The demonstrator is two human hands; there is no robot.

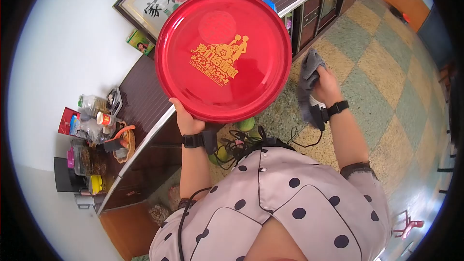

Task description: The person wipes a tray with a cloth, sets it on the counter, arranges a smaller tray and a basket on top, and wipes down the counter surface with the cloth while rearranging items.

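Observation:
A large round red tray (261,82) with gold lettering and a gold figure of a couple is held up in front of me, its inner face toward the camera. My left hand (187,120) grips its lower left rim, thumb over the edge and the other fingers hidden behind. Off to the right of the tray, my right hand (328,87) is closed around a bunched grey cloth (309,70), which hangs down past the wrist. The cloth and the tray are apart.
Behind the tray runs a dark cabinet top (141,84). A framed calligraphy picture (145,7) leans on the wall there. Jars, a paper cup (103,118) and a basket (128,146) crowd its left end. A green melon (246,124) and black cables lie below. Checkered floor (382,67) spreads rightward.

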